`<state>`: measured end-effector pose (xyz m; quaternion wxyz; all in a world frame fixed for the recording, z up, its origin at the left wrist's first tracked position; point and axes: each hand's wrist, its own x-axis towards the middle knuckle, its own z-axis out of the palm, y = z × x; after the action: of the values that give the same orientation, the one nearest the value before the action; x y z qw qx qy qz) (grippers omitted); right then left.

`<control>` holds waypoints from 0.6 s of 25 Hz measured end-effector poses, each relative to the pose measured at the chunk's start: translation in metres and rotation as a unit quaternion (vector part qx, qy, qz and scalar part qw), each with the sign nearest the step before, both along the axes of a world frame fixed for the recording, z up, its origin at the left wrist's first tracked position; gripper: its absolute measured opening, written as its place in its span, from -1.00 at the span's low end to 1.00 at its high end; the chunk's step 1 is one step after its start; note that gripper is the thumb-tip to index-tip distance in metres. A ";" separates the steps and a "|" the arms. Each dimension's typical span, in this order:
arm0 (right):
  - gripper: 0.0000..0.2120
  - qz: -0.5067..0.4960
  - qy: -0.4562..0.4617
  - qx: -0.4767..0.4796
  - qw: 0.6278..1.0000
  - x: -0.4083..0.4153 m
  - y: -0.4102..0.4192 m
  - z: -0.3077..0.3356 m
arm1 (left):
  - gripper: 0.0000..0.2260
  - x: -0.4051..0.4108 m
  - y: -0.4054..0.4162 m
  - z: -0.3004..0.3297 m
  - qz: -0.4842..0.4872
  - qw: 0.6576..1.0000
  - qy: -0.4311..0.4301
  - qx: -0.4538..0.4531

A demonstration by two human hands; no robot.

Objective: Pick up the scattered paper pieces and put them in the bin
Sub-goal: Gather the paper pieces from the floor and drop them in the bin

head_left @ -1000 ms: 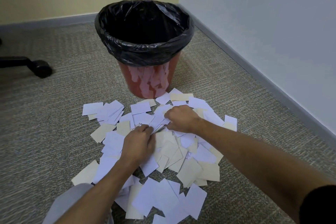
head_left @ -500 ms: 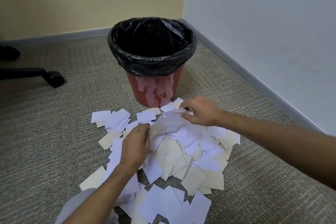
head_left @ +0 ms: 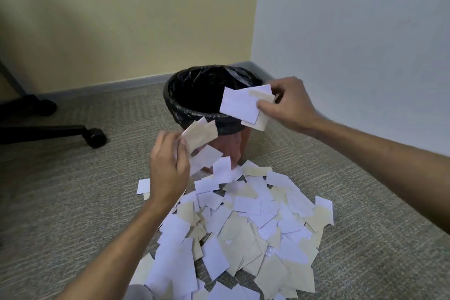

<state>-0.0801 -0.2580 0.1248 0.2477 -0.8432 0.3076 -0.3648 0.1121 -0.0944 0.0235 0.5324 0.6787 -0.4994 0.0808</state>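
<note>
Both hands risen from pile (head_left: 243, 226), right hand (head_left: 287, 105) grip clamping papers (head_left: 243, 105) over bin rim (head_left: 194, 111), left hand (head_left: 168, 168) pinching slips (head_left: 201, 137) just short

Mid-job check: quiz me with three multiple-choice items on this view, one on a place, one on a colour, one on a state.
1. Where is the bin?
A. in the room's corner
B. on a chair
C. behind the person

2. What colour is the liner?
A. white
B. black
C. blue

3. What is the right hand doing?
A. resting flat on the pile
B. hanging idle
C. holding papers at the bin's rim

Key: 1 A, both walls meet behind it; 2 B, glossy black plastic folds over the rim; 3 C, fingers pinch white and beige pieces there.
</note>
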 end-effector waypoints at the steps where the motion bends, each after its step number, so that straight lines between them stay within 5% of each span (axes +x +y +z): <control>1: -0.85 -0.016 -0.032 0.002 0.999 0.005 -0.004 0.008 | -0.88 0.004 -0.007 0.016 0.002 1.000 -0.008 -0.015; 7: -0.75 -0.111 -0.030 -0.006 0.993 0.034 -0.040 0.022 | -0.80 0.026 -0.070 0.087 0.045 0.998 -0.031 -0.035; 12: -0.83 -0.135 0.011 0.006 0.991 0.047 -0.044 0.015 | -0.74 0.044 -0.112 0.090 0.043 0.997 0.045 0.045; 15: -0.63 -0.112 0.007 0.038 0.993 0.050 -0.040 0.006 | -0.66 0.037 -0.114 0.083 0.011 0.993 0.036 0.112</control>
<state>-0.0299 -0.2978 0.1306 0.2343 -0.7961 0.4157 -0.3722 0.1487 -0.2081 0.1066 0.4699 0.7420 -0.4781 0.0061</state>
